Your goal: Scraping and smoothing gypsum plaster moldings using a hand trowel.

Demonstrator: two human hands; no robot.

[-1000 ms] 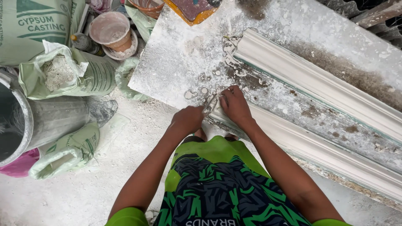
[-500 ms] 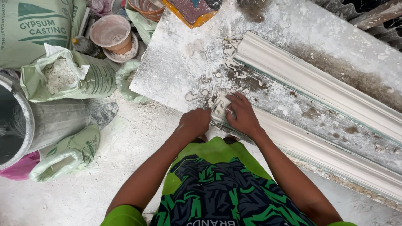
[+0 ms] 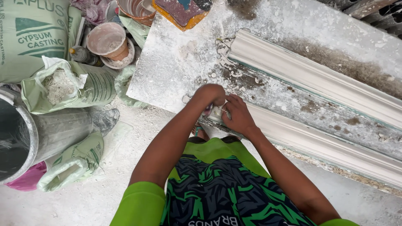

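We note both hands meeting at the near end of the lower plaster moulding [image 3: 318, 140], at centre frame. The left hand [image 3: 210, 95] is curled into a loose fist, knuckles up, pressed down on the moulding's end; what its fingers pinch is hidden beneath them, so we cannot tell. The right hand [image 3: 238, 117] lies just beside it, touching, fingers bent and drawn together over the same white end piece; whether it actually clamps the piece we cannot tell either. The lower moulding runs from the hands toward the lower right of the frame. A second, upper plaster moulding [image 3: 310, 77] lies parallel to it, from upper centre to the right edge, with a dusty, stained strip between the two. Both rest on a plaster-dusted slab [image 3: 176, 62] scattered with small white crumbs near the hands. At the upper centre a reddish tile with an orange rim [image 3: 180, 12] sits on the slab's far edge. Left of the slab we record a brown plastic cup [image 3: 108, 41], an open green sack of white powder [image 3: 63, 86], a large printed green sack [image 3: 31, 37] in the upper left, and a grey metal bucket [image 3: 29, 138] at the left edge.
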